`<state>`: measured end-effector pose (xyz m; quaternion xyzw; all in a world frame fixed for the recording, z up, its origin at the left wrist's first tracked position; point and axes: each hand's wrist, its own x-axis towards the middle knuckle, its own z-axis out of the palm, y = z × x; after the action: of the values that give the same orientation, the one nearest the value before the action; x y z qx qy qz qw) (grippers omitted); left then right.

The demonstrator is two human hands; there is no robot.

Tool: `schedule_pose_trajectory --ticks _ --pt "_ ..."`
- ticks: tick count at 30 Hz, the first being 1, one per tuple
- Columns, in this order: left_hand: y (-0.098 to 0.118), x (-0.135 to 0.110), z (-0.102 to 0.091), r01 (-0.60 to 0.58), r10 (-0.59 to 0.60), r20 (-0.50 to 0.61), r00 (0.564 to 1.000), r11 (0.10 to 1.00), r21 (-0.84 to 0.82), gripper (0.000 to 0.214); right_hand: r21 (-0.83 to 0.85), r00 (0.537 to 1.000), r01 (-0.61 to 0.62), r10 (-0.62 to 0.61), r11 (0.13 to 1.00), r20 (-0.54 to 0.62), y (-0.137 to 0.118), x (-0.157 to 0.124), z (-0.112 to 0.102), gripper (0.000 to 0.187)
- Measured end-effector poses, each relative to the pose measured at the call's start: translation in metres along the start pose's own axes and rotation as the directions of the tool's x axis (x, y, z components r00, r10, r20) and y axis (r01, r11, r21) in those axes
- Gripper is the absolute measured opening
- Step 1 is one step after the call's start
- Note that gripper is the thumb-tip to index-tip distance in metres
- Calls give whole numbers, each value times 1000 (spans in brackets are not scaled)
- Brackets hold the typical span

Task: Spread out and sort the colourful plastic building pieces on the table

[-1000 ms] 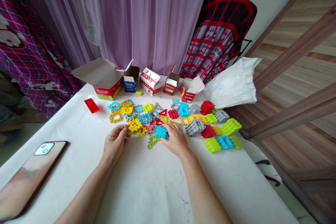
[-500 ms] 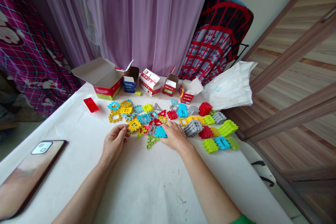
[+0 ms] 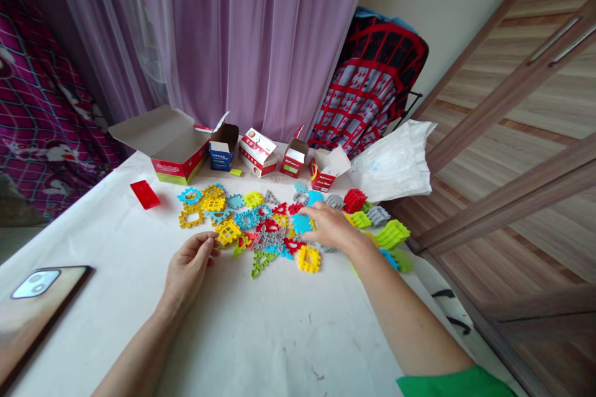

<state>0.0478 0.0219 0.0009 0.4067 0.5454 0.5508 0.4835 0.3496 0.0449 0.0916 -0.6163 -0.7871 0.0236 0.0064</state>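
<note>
My left hand (image 3: 190,265) rests on the table with its fingers curled and pressed together. Its fingertips are beside a yellow window-shaped building piece (image 3: 228,232); whatever they pinch, if anything, is hidden. Over the right side of the pile, my right hand (image 3: 333,225) grips a flat blue building piece (image 3: 302,223) with toothed edges. Just below it lie a yellow square frame (image 3: 308,258) and a red triangular piece (image 3: 294,245). Grey toothed pieces (image 3: 271,237) and a green triangle (image 3: 262,263) lie between the hands.
Opened small boxes stand along the back, among them a large red one (image 3: 179,167) and a blue one (image 3: 220,158). A white bag (image 3: 393,161) lies at the back right. Stacked green pieces (image 3: 393,234) are at the right, a red tray (image 3: 145,194) and a phone (image 3: 44,316) at the left.
My right hand has moved right and slightly up, and now has a blue piece in it. A yellow frame and red pieces now show at the pile's front. The view has shifted slightly.
</note>
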Motion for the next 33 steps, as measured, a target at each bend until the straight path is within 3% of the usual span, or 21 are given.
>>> schedule_pose_trajectory --ticks 5,11,19,29,33 --pt "2 0 -1 27 -27 -7 1000 999 19 61 -125 995 -100 99 987 -18 57 34 -24 57" --pt "5 -1 -2 96 -95 -32 995 994 43 66 -283 988 -96 126 954 89 100 90 -21 57" --pt "5 -1 -5 132 -125 -63 990 984 122 66 -377 962 -101 187 921 198 107 118 -13 57" --pt "10 -1 -4 158 -143 -100 985 975 156 60 -381 941 -90 204 920 270 110 127 -5 47" --pt "14 -1 -1 188 -171 -113 979 969 162 61 -410 935 -76 208 909 288 108 128 -7 52"
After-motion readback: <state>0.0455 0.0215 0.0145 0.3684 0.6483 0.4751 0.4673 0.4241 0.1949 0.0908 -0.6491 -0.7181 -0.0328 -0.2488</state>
